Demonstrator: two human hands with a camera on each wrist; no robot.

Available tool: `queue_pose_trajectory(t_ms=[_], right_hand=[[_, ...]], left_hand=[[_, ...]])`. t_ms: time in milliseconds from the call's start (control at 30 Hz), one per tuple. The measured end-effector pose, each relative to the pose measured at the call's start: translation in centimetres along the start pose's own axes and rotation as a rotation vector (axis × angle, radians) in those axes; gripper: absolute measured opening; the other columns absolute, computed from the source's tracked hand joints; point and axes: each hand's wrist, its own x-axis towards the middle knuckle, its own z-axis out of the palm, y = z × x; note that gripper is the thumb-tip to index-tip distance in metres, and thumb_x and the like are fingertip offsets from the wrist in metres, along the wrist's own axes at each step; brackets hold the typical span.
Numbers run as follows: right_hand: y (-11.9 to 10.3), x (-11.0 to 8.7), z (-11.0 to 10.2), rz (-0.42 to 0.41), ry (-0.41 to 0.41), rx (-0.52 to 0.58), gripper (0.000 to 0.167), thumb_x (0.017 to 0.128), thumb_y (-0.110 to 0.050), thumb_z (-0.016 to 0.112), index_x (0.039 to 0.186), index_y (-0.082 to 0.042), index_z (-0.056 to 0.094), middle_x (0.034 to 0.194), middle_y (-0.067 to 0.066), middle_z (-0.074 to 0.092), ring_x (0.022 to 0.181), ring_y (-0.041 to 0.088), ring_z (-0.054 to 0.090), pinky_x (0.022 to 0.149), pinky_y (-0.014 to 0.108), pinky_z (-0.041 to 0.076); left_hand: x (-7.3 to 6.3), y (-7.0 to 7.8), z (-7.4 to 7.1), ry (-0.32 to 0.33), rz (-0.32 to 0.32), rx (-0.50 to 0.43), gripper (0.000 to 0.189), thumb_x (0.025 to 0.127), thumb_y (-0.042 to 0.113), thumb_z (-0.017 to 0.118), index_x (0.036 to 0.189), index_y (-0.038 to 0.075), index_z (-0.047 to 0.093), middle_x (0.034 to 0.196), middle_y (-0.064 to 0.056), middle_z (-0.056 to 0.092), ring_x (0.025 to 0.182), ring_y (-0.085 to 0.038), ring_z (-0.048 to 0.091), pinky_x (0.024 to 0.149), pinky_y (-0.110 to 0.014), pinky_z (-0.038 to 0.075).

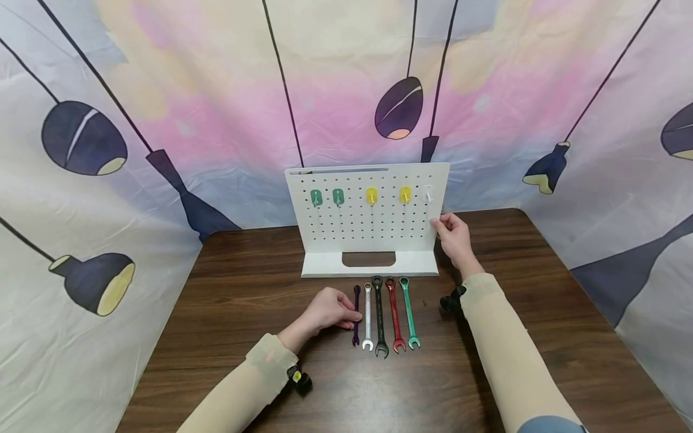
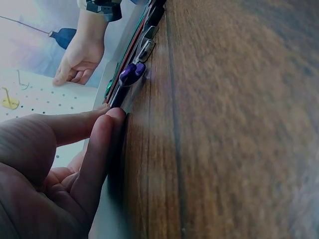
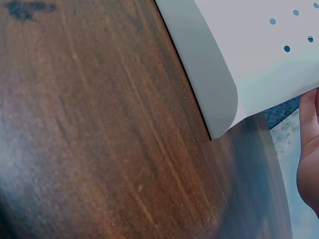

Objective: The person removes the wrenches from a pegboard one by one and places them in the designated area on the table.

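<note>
My left hand (image 1: 331,310) pinches a small purple wrench (image 1: 356,293) between thumb and fingers, low over the wooden table; in the left wrist view the purple wrench's (image 2: 130,75) open end sticks out past the fingertips. To its right lie a silver wrench (image 1: 368,319), a black wrench (image 1: 380,319), a red wrench (image 1: 395,316) and a green wrench (image 1: 409,316), side by side. Behind them stands a white pegboard (image 1: 352,225). My right hand (image 1: 456,240) holds the pegboard's right edge, thumb at the front; the other fingers are partly hidden in the head view.
Two green hooks (image 1: 338,196), two yellow hooks (image 1: 405,194) and one whitish hook (image 1: 428,192) sit in a row on the pegboard. The board's flat base rests on the table (image 1: 243,288) near its back edge. A printed cloth (image 1: 346,78) hangs behind.
</note>
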Motion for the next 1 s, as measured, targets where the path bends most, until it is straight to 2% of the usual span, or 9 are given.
queue_pose_trajectory(t_ms=[233,467,633,733,767,833,933,1000], right_hand=[[-0.1,0.0,0.0,-0.001,-0.001,0.003,0.033,0.105,-0.033,0.071,0.108,-0.002,0.063,0.094,0.005,0.058,0.101,0.04,0.057,0.093,0.052,0.056],[-0.4,-0.1,-0.4,-0.006,-0.028,-0.013,0.035,0.106,-0.033,0.07,0.112,0.001,0.062,0.097,0.004,0.06,0.095,0.029,0.056,0.093,0.055,0.054],[-0.7,0.0,-0.9,0.01,-0.056,-0.058,0.039,0.107,-0.036,0.069,0.12,0.001,0.063,0.107,0.007,0.065,0.099,0.018,0.062,0.103,0.051,0.057],[-1.0,0.0,-1.5,0.0,-0.107,-0.096,0.049,0.107,-0.039,0.068,0.137,0.0,0.062,0.124,0.016,0.067,0.112,0.025,0.065,0.108,0.053,0.055],[-1.1,0.0,-1.8,-0.004,-0.124,-0.115,0.055,0.107,-0.041,0.067,0.143,-0.001,0.059,0.131,0.019,0.066,0.118,0.029,0.064,0.109,0.055,0.054],[-1.4,-0.3,-2.6,-0.034,-0.156,-0.203,0.063,0.108,-0.046,0.063,0.152,-0.002,0.054,0.141,0.024,0.062,0.127,0.038,0.061,0.11,0.059,0.051],[-1.9,-1.0,-4.1,-0.079,-0.189,-0.41,0.072,0.112,-0.056,0.047,0.158,-0.001,0.046,0.152,0.027,0.054,0.138,0.047,0.051,0.115,0.064,0.043],[-2.2,-1.8,-5.0,-0.123,-0.213,-0.573,0.075,0.114,-0.059,0.034,0.16,-0.001,0.042,0.157,0.029,0.047,0.145,0.05,0.043,0.118,0.068,0.036]], left_hand=[[-0.1,0.5,0.2,0.038,0.002,0.051,0.017,0.083,-0.003,0.089,0.085,-0.004,0.072,0.072,-0.013,0.075,0.053,-0.012,0.07,0.057,-0.029,0.065],[-0.2,0.5,0.3,0.04,0.021,0.041,0.014,0.085,-0.003,0.088,0.086,-0.006,0.074,0.072,-0.013,0.075,0.055,-0.014,0.071,0.058,-0.03,0.065],[-0.3,0.6,-0.8,0.046,0.068,0.033,0.02,0.089,0.002,0.085,0.1,-0.01,0.075,0.08,-0.015,0.077,0.062,-0.02,0.075,0.061,-0.033,0.067],[-0.3,0.9,-2.3,0.112,0.13,0.06,0.029,0.094,0.009,0.083,0.114,-0.009,0.073,0.087,-0.013,0.078,0.069,-0.024,0.077,0.065,-0.035,0.067],[-0.3,1.0,-3.0,0.146,0.165,0.088,0.03,0.096,0.012,0.082,0.117,-0.008,0.073,0.089,-0.012,0.078,0.071,-0.025,0.077,0.066,-0.035,0.067],[-0.4,1.1,-4.5,0.216,0.243,0.201,0.034,0.099,0.017,0.079,0.124,-0.005,0.072,0.095,-0.011,0.078,0.07,-0.025,0.075,0.066,-0.036,0.066],[-0.7,0.8,-7.4,0.357,0.382,0.504,0.04,0.101,0.024,0.077,0.132,0.0,0.072,0.107,-0.013,0.079,0.085,-0.028,0.076,0.077,-0.044,0.065],[-1.0,0.4,-9.5,0.432,0.448,0.686,0.045,0.102,0.028,0.076,0.138,0.002,0.069,0.123,-0.016,0.075,0.103,-0.032,0.074,0.092,-0.051,0.062]])
